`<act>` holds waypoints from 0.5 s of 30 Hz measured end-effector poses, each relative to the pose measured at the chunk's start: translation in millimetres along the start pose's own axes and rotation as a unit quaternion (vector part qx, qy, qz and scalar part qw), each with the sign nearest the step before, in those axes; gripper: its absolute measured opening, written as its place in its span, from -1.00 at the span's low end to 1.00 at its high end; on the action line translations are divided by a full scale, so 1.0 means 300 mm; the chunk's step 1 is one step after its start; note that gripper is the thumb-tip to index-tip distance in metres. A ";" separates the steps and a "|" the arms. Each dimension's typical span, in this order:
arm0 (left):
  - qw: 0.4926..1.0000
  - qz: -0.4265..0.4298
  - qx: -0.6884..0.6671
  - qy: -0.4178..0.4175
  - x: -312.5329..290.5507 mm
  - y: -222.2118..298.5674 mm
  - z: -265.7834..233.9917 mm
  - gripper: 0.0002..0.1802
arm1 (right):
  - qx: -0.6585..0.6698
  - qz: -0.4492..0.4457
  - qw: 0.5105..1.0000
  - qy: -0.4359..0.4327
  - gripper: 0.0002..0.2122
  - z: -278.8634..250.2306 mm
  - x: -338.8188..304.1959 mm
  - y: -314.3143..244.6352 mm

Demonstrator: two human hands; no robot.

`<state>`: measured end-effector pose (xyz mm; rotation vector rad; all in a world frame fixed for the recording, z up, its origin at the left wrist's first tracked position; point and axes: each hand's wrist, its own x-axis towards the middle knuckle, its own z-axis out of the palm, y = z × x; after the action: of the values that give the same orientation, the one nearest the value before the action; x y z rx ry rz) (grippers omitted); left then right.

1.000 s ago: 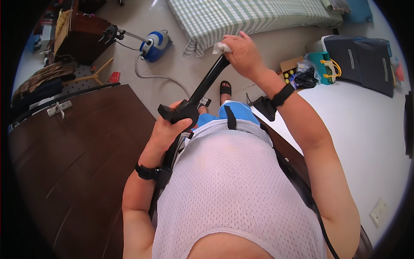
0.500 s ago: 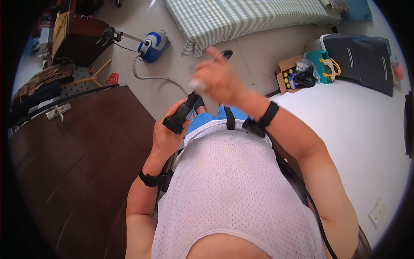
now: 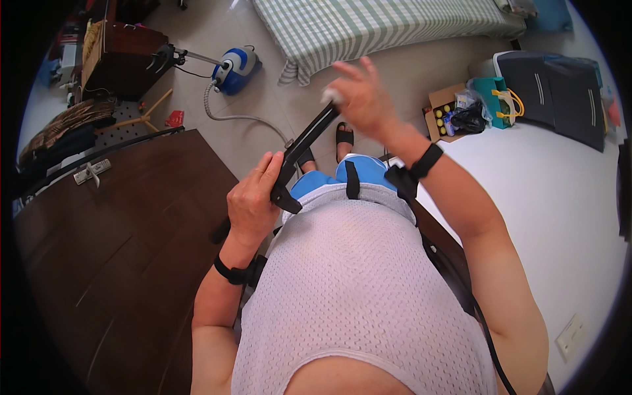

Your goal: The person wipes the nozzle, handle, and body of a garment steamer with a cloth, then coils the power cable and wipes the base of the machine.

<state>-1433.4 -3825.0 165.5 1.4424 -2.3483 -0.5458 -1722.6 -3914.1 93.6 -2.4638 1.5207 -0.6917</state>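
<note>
My left hand is closed around a long black stick-like device, its exact kind unclear. The device slants up and away to the right, with a thicker angled block at its near end. A dark rounded end also shows under the left hand's outer side. My right hand, smeared by motion, is at the far end of the stick. Between its thumb and fingers is a small white wad, like tissue or cloth, against the stick's tip. Other fingers of that hand stick out.
A dark brown wooden surface lies to my left, a white one to my right. Ahead are a blue vacuum cleaner with its hose on the tiles, a bed with a striped cover, and a carton of bottles.
The stick has turned over in my left hand and now shows a long narrow side. My right hand has moved slightly up and right with the white wad.
</note>
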 end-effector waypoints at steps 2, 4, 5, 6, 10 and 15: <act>0.999 0.023 0.000 0.026 0.008 0.005 -0.012 -0.41 | -0.086 0.043 0.995 0.032 -0.88 0.023 -0.045 0.220; 0.998 0.035 0.002 0.049 0.011 -0.007 -0.022 -0.42 | 0.073 0.196 0.978 -0.006 -0.85 -0.040 -0.059 0.297; 0.998 0.042 0.021 0.044 0.025 -0.005 -0.030 -0.44 | 0.226 0.341 0.911 -0.045 -0.81 -0.064 -0.060 0.320; 0.997 0.050 0.044 0.040 0.040 0.000 -0.042 -0.45 | 0.230 0.339 0.911 -0.046 -0.81 -0.077 -0.049 0.315; 0.993 0.065 0.095 0.032 0.058 -0.021 -0.031 -0.48 | 0.452 0.328 0.829 -0.017 -0.68 -0.092 0.004 0.066; 0.987 0.076 0.142 0.015 0.135 0.041 -0.007 -0.47 | 0.269 0.253 0.928 -0.054 -0.67 0.044 -0.033 0.077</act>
<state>-1459.4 -3856.4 176.7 1.3565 -2.5650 -0.1517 -1738.5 -3917.4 70.4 -1.5967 1.5648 -0.7311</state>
